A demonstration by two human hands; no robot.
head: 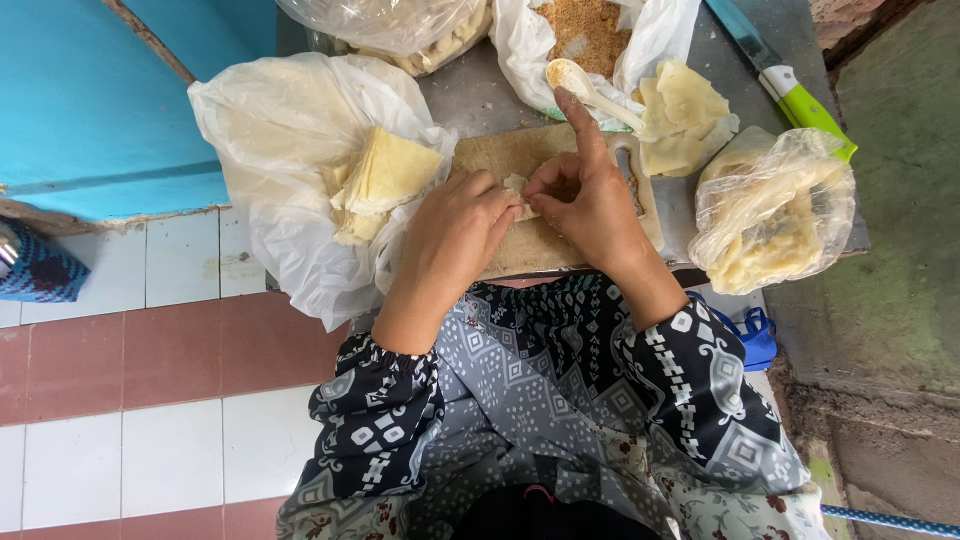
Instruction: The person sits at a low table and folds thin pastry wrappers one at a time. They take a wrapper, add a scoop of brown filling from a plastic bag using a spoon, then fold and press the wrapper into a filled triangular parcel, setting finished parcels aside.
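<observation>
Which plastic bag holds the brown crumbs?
The white bag at top centre, with the spoon at its mouth; the other bags hold pale wrappers or pieces.

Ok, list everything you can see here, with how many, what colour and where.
Board: one, tan, centre of table.
Wrapper piece: one, pale, on board between the fingers.
Wrapper stack: one, yellow, in white bag, left.
Cut wrappers: one pile, pale yellow, right of board.
Spoon: one, white, top centre.
Crumbs: brown, in bag, top.
Clear bag: one, pale filling, right.
Knife: one, green handle, top right.
Table: grey.
Floor tiles: white and red-brown, left.
Left hand: pinching the piece.
Right hand: pinching, index finger raised.
</observation>
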